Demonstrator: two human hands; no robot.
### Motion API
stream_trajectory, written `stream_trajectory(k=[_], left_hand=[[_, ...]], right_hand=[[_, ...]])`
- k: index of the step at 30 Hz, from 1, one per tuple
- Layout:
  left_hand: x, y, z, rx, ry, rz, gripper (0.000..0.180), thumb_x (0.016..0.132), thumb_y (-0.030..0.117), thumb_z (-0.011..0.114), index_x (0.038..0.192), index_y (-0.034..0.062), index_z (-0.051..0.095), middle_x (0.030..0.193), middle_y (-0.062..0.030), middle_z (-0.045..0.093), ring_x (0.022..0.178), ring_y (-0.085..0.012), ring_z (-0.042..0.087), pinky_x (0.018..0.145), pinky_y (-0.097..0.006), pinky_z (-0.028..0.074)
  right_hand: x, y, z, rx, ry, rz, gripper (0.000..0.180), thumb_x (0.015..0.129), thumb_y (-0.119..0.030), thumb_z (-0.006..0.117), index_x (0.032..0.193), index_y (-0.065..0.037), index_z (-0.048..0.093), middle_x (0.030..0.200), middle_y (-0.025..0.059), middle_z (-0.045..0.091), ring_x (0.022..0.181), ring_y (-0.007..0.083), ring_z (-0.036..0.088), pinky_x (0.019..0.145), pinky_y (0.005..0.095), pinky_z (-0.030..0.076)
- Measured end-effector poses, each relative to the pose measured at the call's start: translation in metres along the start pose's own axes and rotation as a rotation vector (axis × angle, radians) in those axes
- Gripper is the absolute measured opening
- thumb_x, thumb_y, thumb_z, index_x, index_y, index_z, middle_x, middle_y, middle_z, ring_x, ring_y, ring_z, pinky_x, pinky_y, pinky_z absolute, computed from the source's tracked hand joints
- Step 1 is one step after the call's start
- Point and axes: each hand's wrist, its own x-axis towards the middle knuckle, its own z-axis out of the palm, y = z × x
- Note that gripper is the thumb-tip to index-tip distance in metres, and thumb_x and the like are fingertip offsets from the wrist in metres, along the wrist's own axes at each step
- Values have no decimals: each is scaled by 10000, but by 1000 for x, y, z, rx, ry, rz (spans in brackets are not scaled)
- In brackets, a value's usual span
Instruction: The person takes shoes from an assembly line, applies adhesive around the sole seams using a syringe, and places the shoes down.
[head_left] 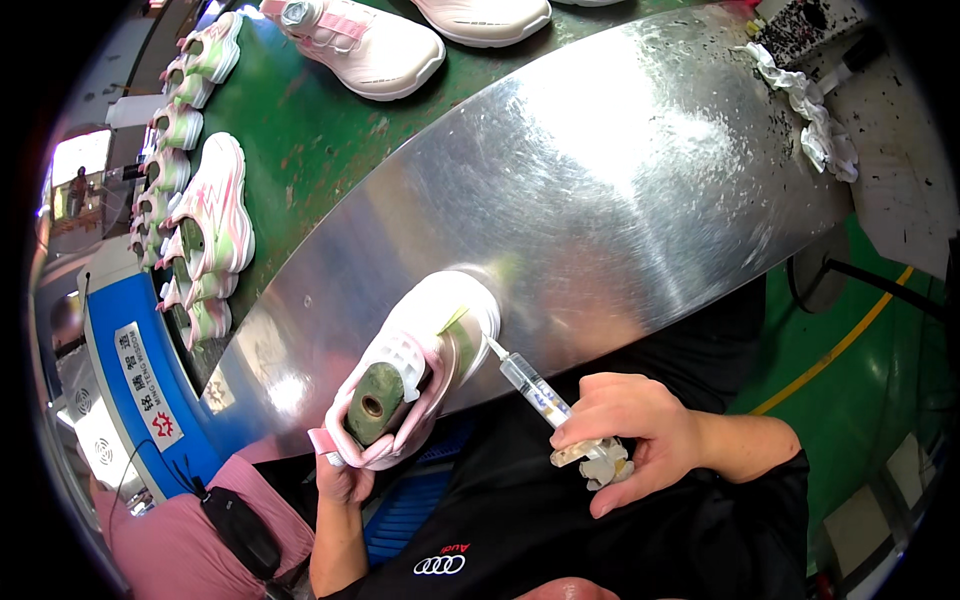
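A white and pink sneaker on a green shoe last rests on the shiny metal table, its toe pointing away from me. My left hand grips it from below at the heel. My right hand holds a clear syringe by its plunger end. The needle tip touches the sneaker's right side near the sole edge.
More pink and white sneakers lie on the green conveyor belt, and a row of them lines the left. A crumpled white rag lies at the far right. A blue machine panel stands at the left.
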Motion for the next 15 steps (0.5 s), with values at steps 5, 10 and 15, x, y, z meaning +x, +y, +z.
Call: stream_trajectory(k=[5, 10, 15], left_hand=[[-10, -15, -11, 102, -268, -63, 680, 769, 51, 633, 1367, -16, 316, 1312, -203, 471, 1178, -310, 521, 997, -422, 442], [-20, -30, 20, -55, -345, -134, 710, 701, 92, 722, 1308, -31, 375, 1293, -209, 480, 1183, -321, 508, 994, -446, 431], [-19, -46, 31, -79, -400, -237, 873, 658, 77, 702, 1395, -53, 254, 1330, -217, 453, 1210, -334, 490, 1031, -463, 390]], right_hand=[[1, -5, 4, -48, 3, 4, 523, 653, -263, 827, 1076, -41, 616, 925, 54, 650, 681, 225, 547, 593, 315, 429], [3, -12, 5, -109, 6, -4, 535, 646, -269, 833, 1077, -40, 613, 901, 50, 650, 664, 220, 553, 580, 313, 417], [11, -21, 9, -115, 7, -16, 532, 644, -270, 834, 1073, -45, 613, 888, 47, 648, 666, 223, 559, 587, 318, 413]])
